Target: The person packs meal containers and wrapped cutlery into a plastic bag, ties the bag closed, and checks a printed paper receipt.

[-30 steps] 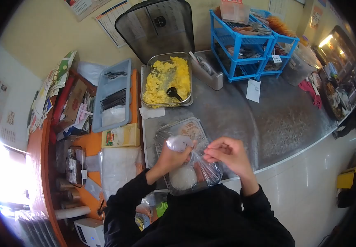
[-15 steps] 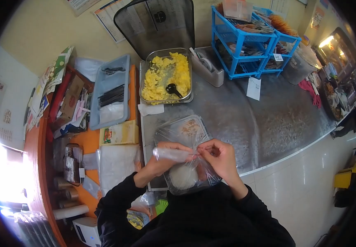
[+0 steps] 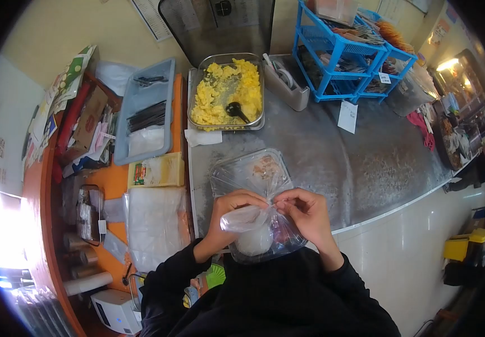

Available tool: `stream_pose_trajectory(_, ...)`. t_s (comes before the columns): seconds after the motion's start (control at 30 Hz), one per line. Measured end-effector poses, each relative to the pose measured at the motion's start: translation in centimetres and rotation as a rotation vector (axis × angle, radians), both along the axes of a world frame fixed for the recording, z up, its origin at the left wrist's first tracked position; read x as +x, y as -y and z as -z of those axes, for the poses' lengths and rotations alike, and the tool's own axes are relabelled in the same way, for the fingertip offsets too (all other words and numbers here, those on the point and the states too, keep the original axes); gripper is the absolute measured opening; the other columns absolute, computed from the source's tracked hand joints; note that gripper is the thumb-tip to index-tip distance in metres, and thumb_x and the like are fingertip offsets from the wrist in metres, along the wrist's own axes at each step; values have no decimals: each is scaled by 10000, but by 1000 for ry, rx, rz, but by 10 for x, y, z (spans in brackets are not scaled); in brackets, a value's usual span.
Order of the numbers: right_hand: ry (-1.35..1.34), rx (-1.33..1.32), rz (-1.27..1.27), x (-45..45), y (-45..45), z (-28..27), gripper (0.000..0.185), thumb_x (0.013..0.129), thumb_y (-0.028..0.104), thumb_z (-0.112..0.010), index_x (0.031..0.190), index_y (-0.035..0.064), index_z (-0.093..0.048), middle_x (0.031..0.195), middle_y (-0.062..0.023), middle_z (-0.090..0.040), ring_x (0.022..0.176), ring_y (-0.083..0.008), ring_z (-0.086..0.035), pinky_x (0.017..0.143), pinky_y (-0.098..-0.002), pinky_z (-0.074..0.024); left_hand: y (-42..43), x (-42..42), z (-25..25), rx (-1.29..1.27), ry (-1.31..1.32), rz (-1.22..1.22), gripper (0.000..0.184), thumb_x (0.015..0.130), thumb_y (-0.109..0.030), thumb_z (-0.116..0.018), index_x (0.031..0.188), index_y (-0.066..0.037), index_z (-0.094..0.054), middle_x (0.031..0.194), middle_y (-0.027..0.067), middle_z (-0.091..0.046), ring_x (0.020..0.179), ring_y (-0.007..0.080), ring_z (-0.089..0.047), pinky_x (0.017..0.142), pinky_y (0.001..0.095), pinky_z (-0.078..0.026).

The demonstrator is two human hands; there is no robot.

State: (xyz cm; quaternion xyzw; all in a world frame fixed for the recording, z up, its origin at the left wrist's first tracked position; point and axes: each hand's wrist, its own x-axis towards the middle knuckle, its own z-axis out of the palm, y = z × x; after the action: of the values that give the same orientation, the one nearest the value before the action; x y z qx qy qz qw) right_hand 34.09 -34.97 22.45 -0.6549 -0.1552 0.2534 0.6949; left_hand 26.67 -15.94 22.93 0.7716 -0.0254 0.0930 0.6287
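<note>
A clear plastic bag [image 3: 225, 178] surrounds a food tray [image 3: 279, 159] near the counter's front edge, with a white mound, probably rice, and other food showing through. My left hand [image 3: 225, 216] pinches the gathered neck of the bag from the left, and the loose bag mouth hangs beside its fingers. From the right, my right hand [image 3: 305, 216] closes its fingertips on the same neck. The two hands nearly touch above the tray. Behind them stands a glass dish [image 3: 197, 121] of yellow scrambled food [image 3: 211, 92] with a black spoon [image 3: 237, 111] in it.
A tape dispenser [image 3: 287, 84] stands right of the glass dish, before blue shelves [image 3: 332, 73] of packets. At left are a blue cutlery tray [image 3: 120, 132], a yellow box [image 3: 166, 170] and a stack of plastic bags [image 3: 155, 224]. A yellow bin [image 3: 464, 245] is at far right.
My right hand has moved in from the right to the bag's neck and pinched it beside my left hand. The neck is now gathered tighter. The view has shifted slightly.
</note>
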Motion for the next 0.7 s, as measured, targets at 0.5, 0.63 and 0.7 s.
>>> stream_pose_trajectory(0.5,238,-122,197,-13,-18,-10,412,816,-50,-668,1214,19,-587,864,-116,-708,797,-142,-695,702,-252,-560,21,-7,4,408,355,-119,193,636,6,-716,823,-33,-693,851,99,-687,735,240,-680,639,295,-538)
stream_pose_trajectory(0.63,407,-196,207,-20,-19,-12,546,817,1,-694,1323,42,-491,874,-127,-712,806,-192,-710,707,-278,-567,28,-9,16,498,368,-188,212,643,30,-724,826,-47,-648,804,86,-686,699,250,-681,592,300,-536)
stream_pose_trajectory(0.7,406,-235,161,-24,-16,-20,564,825,1,-685,1342,45,-465,913,-142,-709,841,-214,-709,719,-290,-569,29,-12,12,466,260,-191,228,669,29,-709,869,-44,-628,814,94,-678,712,232,-677,606,299,-537)
